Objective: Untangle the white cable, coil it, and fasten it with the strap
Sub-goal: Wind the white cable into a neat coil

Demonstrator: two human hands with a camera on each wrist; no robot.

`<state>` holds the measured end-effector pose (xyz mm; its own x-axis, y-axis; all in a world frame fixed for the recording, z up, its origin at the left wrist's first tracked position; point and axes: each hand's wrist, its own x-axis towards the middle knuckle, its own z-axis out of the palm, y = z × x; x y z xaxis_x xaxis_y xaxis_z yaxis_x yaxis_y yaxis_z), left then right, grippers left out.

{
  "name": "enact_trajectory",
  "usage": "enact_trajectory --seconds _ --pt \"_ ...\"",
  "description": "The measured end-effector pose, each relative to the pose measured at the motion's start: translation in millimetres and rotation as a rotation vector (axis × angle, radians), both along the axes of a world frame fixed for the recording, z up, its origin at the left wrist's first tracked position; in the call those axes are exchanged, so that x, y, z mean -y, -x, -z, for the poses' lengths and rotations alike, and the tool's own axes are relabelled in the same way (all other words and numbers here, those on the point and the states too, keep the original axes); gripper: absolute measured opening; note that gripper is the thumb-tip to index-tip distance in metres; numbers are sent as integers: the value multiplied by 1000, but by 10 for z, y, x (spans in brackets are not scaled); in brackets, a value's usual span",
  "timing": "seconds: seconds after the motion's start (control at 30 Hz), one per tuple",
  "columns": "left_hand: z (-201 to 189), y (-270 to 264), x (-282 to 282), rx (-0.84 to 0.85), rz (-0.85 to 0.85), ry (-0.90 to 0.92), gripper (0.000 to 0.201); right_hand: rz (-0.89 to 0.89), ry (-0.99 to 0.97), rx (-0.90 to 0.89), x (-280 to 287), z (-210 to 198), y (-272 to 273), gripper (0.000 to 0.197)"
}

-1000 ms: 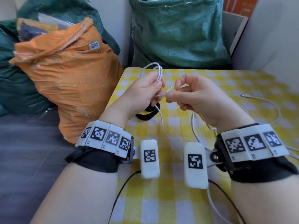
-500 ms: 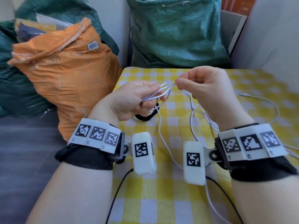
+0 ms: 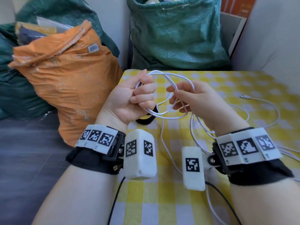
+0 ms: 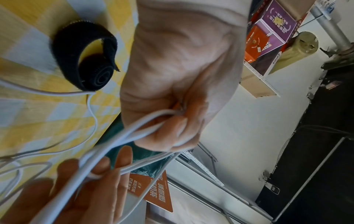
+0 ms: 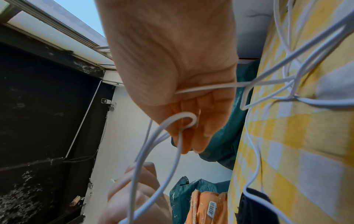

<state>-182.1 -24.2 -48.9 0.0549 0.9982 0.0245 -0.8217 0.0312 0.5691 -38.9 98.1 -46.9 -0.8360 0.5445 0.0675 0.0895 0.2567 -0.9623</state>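
The left hand (image 3: 129, 96) is fisted around several loops of the white cable (image 3: 164, 75), which arch across to the right hand (image 3: 191, 96), whose curled fingers hook a loop; the slack trails beneath both wrists. The black strap (image 4: 84, 56) lies just under the left hand. Half a second ago the hands nearly touched; now they are apart, the loops wider. An orange sack (image 3: 65, 78) left of the hands carries a barcode label (image 3: 93, 48).
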Motion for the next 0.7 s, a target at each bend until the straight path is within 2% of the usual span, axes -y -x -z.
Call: enact_trajectory --seconds 0.13,0.33,0.4,0.47,0.6,0.7 --pt "34 41 -10 44 -27 26 34 81 -44 95 -7 -10 -7 18" --pt "-3 19 8 -88 -165 83 38 172 -65 14 -38 1 -36 4" --pt "-8 27 18 -151 -216 133 40 199 -59 -38 -61 -8 -49 17" --pt "-6 19 21 -210 -240 187 40 233 -50 -113 -70 -24 -49 21" --pt "13 -41 -13 -366 -188 240 34 263 -100 -205 -46 -29 -30 16" --pt "30 -92 -46 -415 -112 249 35 253 -56 -275 -26 -44 -31 18"
